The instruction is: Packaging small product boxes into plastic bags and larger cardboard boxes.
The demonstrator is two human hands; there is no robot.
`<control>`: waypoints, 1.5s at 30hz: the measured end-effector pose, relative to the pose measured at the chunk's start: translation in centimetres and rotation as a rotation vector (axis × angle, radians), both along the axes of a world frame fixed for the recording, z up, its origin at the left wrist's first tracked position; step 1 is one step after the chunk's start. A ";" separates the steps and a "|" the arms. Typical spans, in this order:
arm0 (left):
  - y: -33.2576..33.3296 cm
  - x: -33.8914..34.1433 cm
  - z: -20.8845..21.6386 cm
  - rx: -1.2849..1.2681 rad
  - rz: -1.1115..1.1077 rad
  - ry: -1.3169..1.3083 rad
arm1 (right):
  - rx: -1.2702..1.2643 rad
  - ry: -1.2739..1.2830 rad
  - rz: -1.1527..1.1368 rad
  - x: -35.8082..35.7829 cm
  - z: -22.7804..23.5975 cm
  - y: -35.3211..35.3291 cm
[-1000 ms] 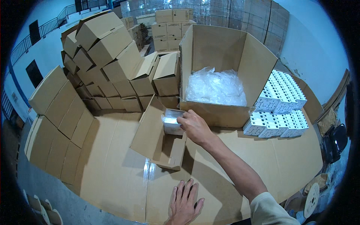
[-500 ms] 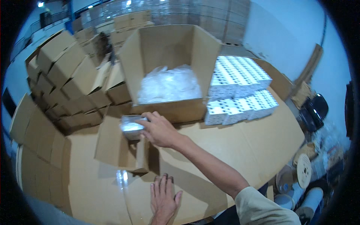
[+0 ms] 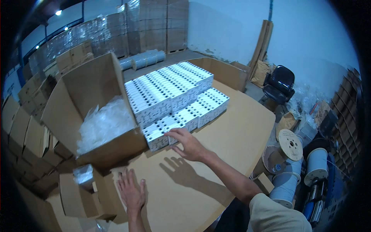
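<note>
My right hand (image 3: 187,145) is raised at the near edge of the stacked white boxes (image 3: 156,140), fingers apart and nothing in them. Its shadow falls on the cardboard tabletop (image 3: 235,127). Whether a fingertip touches the nearest box, I cannot tell. My left hand (image 3: 131,191) lies flat on the tabletop with fingers stretched, beside a small open cardboard carton (image 3: 71,199). One shiny, clear-wrapped pack (image 3: 83,174) sits at the far end of that carton. Behind it stands a large open carton (image 3: 116,149) holding crumpled clear plastic bags (image 3: 106,123).
Many flattened or folded cartons (image 3: 33,145) are piled at the left. Beyond the table's right edge are cable spools (image 3: 290,145), a black chair (image 3: 280,83) and loose plastic wrap. Wrapped pallets (image 3: 147,27) stand at the back.
My right hand has left the wrapped pack in the small carton and moved right to the white boxes. The view has turned right. My left hand stays flat, now closer beside the carton.
</note>
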State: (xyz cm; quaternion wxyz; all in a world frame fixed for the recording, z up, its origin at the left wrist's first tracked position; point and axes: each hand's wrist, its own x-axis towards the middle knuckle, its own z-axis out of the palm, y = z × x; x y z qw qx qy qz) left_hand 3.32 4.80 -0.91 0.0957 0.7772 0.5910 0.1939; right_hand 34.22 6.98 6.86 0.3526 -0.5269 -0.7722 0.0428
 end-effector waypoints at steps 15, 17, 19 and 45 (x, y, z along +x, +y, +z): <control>1.2 0.4 2.1 0.149 -0.055 0.189 | 0.067 -0.089 -0.617 17.5 1.5 12.4; 1.2 0.5 2.3 0.140 -0.051 0.179 | 0.069 -0.111 -0.630 17.6 1.4 12.8; 1.2 0.6 2.6 0.125 -0.044 0.169 | 0.087 -0.104 -0.623 17.6 1.1 12.7; 1.1 -0.8 2.2 -0.058 -0.085 -0.021 | 0.235 0.112 -0.417 14.4 2.5 4.0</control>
